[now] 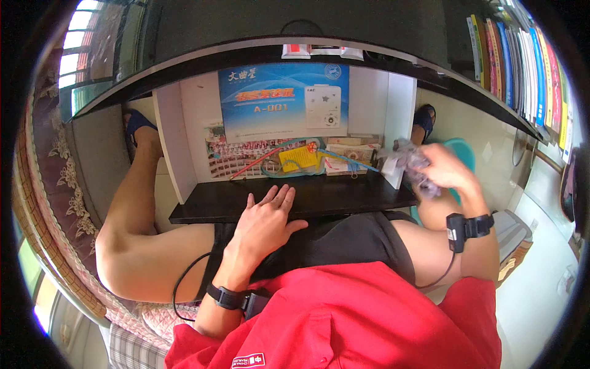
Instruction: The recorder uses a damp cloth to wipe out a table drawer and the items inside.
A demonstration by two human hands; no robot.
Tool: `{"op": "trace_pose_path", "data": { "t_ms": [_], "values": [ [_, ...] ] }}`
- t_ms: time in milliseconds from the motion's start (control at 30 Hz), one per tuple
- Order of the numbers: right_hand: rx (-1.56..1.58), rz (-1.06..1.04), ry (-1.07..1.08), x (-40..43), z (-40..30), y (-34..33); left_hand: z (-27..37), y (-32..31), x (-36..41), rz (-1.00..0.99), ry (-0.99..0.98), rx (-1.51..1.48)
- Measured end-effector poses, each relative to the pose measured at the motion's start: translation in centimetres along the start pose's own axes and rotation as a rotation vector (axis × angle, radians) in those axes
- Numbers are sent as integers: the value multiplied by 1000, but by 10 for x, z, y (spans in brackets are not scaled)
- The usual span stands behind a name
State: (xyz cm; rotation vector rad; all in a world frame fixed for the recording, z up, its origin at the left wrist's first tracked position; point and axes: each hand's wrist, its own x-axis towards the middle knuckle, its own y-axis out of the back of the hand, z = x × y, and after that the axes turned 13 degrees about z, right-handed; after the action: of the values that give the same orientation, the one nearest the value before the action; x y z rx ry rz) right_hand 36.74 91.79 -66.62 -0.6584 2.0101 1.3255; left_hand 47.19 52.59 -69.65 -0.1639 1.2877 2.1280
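An open drawer [399, 138] with white sides and a dark front panel [322, 198] juts out over my lap. My left hand [269, 221] rests on that panel, fingers apart and holding nothing. A crumpled grey cloth [413, 163], slightly blurred, is gripped in my right hand [447, 168] beside the drawer's right wall. Inside lie a blue printed box [262, 115] picturing a white device, a group photograph [230, 157], a yellow card [299, 157] and a red pencil [258, 162]. Also there are a blue stick-like item [350, 160] and several papers [357, 152].
Above the drawer is a dark glossy tabletop [368, 23], its edge curving across the view. A row of books [521, 64] stands on its right. Down by my right leg is a teal plastic basin [462, 150]. To the left is a lace-trimmed cover [69, 170].
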Motion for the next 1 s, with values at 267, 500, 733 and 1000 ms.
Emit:
{"op": "trace_pose_path", "data": {
  "t_ms": [267, 500, 733, 1000],
  "values": [
    [59, 554, 32, -2, -17, 44, 18, 7, 74, 108, -19, -128],
    [100, 547, 17, 26, 7, 13, 56, -65, 145, -369, 469, -699],
    [172, 627, 135, 23, -10, 7, 64, -109, 159, -199, 998, -1134],
    [70, 534, 151, 1, -32, 35, 54, -60, 120, -188, 1032, -1329]
  ]
}}
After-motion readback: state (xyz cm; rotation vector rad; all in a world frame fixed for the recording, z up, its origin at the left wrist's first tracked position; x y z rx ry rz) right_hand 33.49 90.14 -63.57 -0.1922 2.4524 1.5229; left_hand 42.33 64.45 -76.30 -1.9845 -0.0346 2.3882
